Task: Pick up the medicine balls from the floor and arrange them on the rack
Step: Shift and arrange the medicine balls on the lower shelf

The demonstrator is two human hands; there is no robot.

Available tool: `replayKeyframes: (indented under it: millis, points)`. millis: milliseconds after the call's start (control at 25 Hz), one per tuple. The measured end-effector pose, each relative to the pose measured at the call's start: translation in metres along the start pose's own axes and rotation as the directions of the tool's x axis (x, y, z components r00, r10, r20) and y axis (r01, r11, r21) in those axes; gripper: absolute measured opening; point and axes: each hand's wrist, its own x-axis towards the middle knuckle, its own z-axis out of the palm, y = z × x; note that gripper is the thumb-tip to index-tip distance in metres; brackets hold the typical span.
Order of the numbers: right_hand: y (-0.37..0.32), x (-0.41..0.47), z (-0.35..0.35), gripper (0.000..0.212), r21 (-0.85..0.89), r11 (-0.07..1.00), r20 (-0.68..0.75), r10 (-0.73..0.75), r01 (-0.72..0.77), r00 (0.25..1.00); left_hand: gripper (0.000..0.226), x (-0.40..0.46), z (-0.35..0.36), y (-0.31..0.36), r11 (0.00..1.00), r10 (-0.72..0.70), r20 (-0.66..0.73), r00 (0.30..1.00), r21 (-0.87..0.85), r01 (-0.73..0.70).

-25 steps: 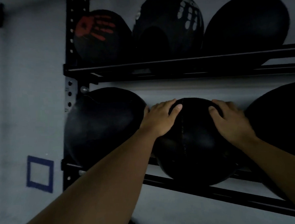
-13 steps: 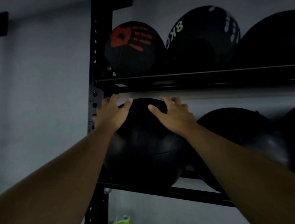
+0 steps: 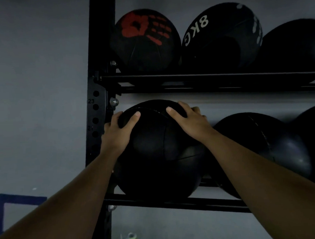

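Both arms reach up and forward as a person steadies a black medicine ball [image 3: 160,151] at the left end of the rack [image 3: 174,202]'s lower shelf, beside the upright. The left hand [image 3: 118,132] and right hand [image 3: 188,120] lie spread on its upper curve, pressing rather than clenching. Five balls already sit shelved; the floor is out of view.

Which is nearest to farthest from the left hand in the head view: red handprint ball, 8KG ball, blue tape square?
From the left hand:
1. Red handprint ball, upper shelf, directly above.
2. 8KG ball, upper shelf, further right.
3. Blue tape square, on the wall, low at the far left.
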Motion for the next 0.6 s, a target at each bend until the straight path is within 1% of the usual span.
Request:
replayKeyframes:
  millis: [120,200,320,400,440,520,560,600]
  points:
    - [-0.003,0.001,0.001,0.099,-0.003,1.0,-0.008,0.02,-0.02,1.0,0.096,0.0,0.003,0.007,0.999,-0.02,-0.004,1.0,0.025,0.02]
    - [-0.001,-0.001,0.002,0.096,-0.007,1.0,-0.016,0.011,-0.011,1.0,0.096,0.0,0.004,0.005,0.998,-0.033,-0.006,0.999,0.045,0.034]
    - [0.001,-0.003,0.0,0.093,-0.081,0.997,0.006,0.008,-0.008,1.0,0.097,-0.003,0.003,0.007,0.998,-0.058,0.003,0.998,0.022,0.058]
    - [-0.002,-0.002,-0.001,0.093,-0.119,0.993,0.025,0.015,-0.011,1.0,0.094,-0.005,0.006,0.014,0.998,-0.058,-0.012,0.998,0.0,0.058]
    - [-0.003,-0.002,-0.002,0.093,-0.118,0.993,0.034,0.022,-0.017,0.999,0.091,-0.006,0.009,0.018,0.998,-0.057,-0.032,0.998,0.017,0.057]
    - [-0.001,-0.003,-0.005,0.09,-0.097,0.995,0.083,0.031,-0.022,0.996,0.083,-0.008,0.016,0.026,0.994,-0.05,-0.087,0.995,0.088,0.058]
    - [0.002,-0.004,-0.01,0.09,-0.085,0.996,0.131,0.023,-0.012,0.991,0.077,-0.009,0.02,0.031,0.992,-0.03,-0.114,0.993,0.122,0.044]
    - [0.005,-0.003,-0.019,0.089,-0.075,0.997,0.172,-0.003,0.016,0.985,0.069,-0.011,0.024,0.039,0.989,0.021,-0.13,0.991,0.145,-0.002]
